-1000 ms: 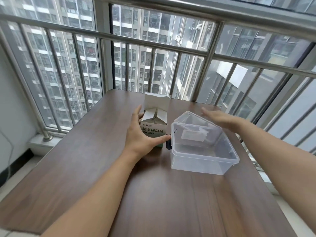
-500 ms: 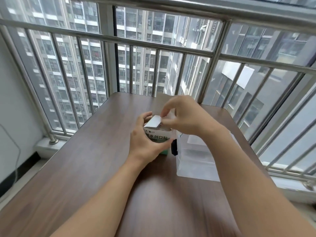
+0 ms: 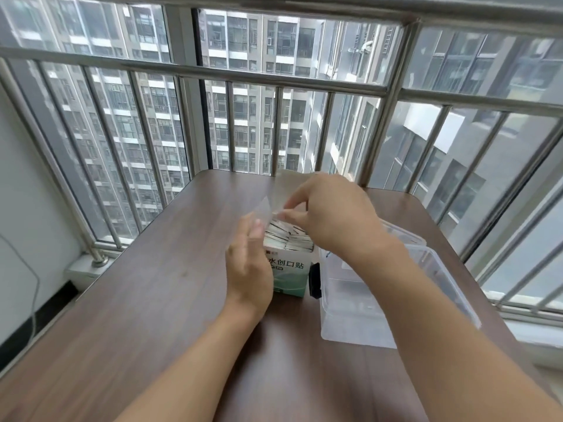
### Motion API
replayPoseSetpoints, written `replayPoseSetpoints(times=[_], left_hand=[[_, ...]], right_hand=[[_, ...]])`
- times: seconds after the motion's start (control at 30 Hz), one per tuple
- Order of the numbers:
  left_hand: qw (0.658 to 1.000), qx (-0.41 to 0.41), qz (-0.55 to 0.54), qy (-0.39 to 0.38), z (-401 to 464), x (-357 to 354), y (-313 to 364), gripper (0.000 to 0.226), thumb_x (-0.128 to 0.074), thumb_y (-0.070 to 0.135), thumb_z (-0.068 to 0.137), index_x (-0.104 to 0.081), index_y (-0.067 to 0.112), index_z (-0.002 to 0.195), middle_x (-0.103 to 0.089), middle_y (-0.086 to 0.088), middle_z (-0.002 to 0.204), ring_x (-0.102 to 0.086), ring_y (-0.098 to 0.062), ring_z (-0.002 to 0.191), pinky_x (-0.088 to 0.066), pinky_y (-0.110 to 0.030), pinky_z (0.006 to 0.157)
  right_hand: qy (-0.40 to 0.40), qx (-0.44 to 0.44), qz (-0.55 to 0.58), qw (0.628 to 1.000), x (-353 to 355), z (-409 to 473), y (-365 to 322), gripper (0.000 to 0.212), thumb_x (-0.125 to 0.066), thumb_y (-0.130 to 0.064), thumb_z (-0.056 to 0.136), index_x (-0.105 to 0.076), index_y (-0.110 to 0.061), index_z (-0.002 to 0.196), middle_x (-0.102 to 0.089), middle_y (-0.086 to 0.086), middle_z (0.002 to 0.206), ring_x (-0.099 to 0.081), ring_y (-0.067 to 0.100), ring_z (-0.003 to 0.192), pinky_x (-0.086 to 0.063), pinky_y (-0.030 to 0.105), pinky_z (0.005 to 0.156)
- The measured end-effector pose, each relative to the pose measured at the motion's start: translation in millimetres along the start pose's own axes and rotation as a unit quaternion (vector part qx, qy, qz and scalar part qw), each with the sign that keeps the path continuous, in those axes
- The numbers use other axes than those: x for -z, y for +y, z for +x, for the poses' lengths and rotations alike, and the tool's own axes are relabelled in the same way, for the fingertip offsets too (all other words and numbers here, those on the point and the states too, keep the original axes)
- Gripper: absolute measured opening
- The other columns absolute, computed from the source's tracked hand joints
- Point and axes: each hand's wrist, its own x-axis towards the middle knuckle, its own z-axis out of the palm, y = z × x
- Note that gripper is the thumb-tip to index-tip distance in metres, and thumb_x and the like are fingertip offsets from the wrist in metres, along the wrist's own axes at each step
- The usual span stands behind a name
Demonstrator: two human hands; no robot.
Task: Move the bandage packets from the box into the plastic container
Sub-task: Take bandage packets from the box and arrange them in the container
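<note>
A small white and green bandage box stands open on the brown table, its flaps raised. Inside it, bandage packets stand packed on edge. My left hand wraps the box's left side and holds it. Over the open top, my right hand has its fingertips pinched among the packets; whether a packet is gripped I cannot tell. The clear plastic container sits right beside the box, partly hidden by my right forearm.
The container's clear lid lies behind it at the right. A metal railing with glass panes rings the table's far and right edges. A grey wall with a hanging cable is at the left.
My right hand swung from beyond the container over to the box, pushed its flaps open and now dips its fingers into the packets. The left hand kept holding the box.
</note>
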Motion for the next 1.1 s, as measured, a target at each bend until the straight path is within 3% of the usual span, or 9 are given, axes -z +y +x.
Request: replayPoseSetpoints(times=[0.07, 0.17, 0.27, 0.43, 0.57, 0.67, 0.77, 0.93, 1.1], left_hand=[[1.0, 0.019, -0.011, 0.006, -2, -2, 0, 0.053, -0.037, 0.054, 0.093, -0.063, 0.007, 0.094, -0.063, -0.02, 0.08, -0.06, -0.04, 0.077, -0.051, -0.062, 0.074], [1.0, 0.03, -0.006, -0.003, -4, -4, 1, 0.051, -0.035, 0.051, 0.095, -0.066, 0.011, 0.091, -0.066, -0.014, 0.076, -0.063, -0.028, 0.075, -0.052, -0.057, 0.071], [1.0, 0.027, 0.01, -0.006, -4, -4, -1, 0.056, -0.033, 0.052, 0.096, -0.064, 0.006, 0.099, -0.069, -0.008, 0.08, -0.066, -0.026, 0.078, -0.053, -0.049, 0.073], [0.999, 0.017, 0.027, -0.005, -4, -3, -5, 0.063, -0.033, 0.056, 0.096, -0.063, 0.002, 0.104, -0.068, -0.022, 0.088, -0.064, -0.044, 0.085, -0.052, -0.063, 0.078], [0.999, 0.006, 0.041, -0.003, -5, -5, 0, 0.063, -0.031, 0.054, 0.096, -0.064, 0.002, 0.107, -0.07, -0.014, 0.088, -0.066, -0.032, 0.083, -0.055, -0.048, 0.076], [0.999, -0.005, 0.041, -0.002, -6, -5, 3, 0.057, -0.031, 0.05, 0.097, -0.064, 0.004, 0.106, -0.069, -0.011, 0.086, -0.064, -0.025, 0.081, -0.052, -0.038, 0.075], [0.999, -0.024, 0.045, 0.004, -8, -6, 6, 0.052, -0.031, 0.045, 0.098, -0.062, 0.004, 0.105, -0.066, -0.019, 0.085, -0.06, -0.033, 0.079, -0.05, -0.041, 0.071], [0.999, -0.023, 0.046, -0.007, -8, -4, 6, 0.058, -0.031, 0.053, 0.096, -0.061, 0.006, 0.111, -0.062, -0.028, 0.079, -0.058, -0.045, 0.071, -0.048, -0.057, 0.064], [0.998, -0.029, 0.062, -0.015, -6, -4, 2, 0.058, -0.031, 0.053, 0.098, -0.062, 0.008, 0.117, -0.068, -0.017, 0.085, -0.064, -0.039, 0.077, -0.051, -0.059, 0.072]], right_hand=[[0.008, -0.025, 0.011, 1.0, -5, -1, -6, 0.02, -0.069, -0.046, 0.092, -0.079, -0.029, 0.1, -0.072, -0.006, 0.11, -0.066, 0.018, 0.103, -0.05, 0.032, 0.083], [0.023, -0.041, -0.033, 0.998, -9, -1, -14, 0.008, -0.07, -0.028, 0.094, -0.077, -0.026, 0.098, -0.071, -0.002, 0.114, -0.065, 0.023, 0.106, -0.048, 0.032, 0.083], [0.058, -0.02, -0.081, 0.995, -13, 0, -17, 0.013, -0.069, -0.015, 0.091, -0.074, -0.026, 0.096, -0.066, -0.005, 0.111, -0.057, 0.022, 0.11, -0.044, 0.036, 0.09], [0.034, 0.006, -0.11, 0.993, -12, -3, -13, 0.014, -0.068, -0.02, 0.091, -0.073, -0.025, 0.103, -0.06, -0.004, 0.113, -0.051, 0.023, 0.114, -0.044, 0.04, 0.096], [-0.046, 0.019, -0.044, 0.998, 0, -4, -7, 0.008, -0.078, -0.029, 0.085, -0.078, -0.029, 0.093, -0.049, -0.014, 0.09, -0.047, 0.019, 0.108, -0.045, 0.045, 0.098], [-0.073, 0.019, -0.001, 0.997, 5, -5, -4, 0.008, -0.083, -0.03, 0.081, -0.077, -0.032, 0.087, -0.042, -0.018, 0.082, -0.047, 0.015, 0.102, -0.046, 0.043, 0.095], [-0.05, 0.011, -0.008, 0.999, 4, -6, -5, 0.01, -0.079, -0.021, 0.083, -0.076, -0.03, 0.08, -0.051, -0.015, 0.083, -0.053, 0.017, 0.099, -0.047, 0.039, 0.087], [-0.007, 0.026, -0.045, 0.999, -3, -6, -10, 0.02, -0.07, -0.008, 0.082, -0.075, -0.027, 0.078, -0.062, -0.007, 0.099, -0.06, 0.018, 0.093, -0.05, 0.036, 0.082], [-0.044, 0.028, -0.073, 0.996, -5, -3, -9, 0.02, -0.068, -0.011, 0.077, -0.057, -0.02, 0.063, -0.06, -0.001, 0.076, -0.058, 0.023, 0.077, -0.045, 0.034, 0.071]])
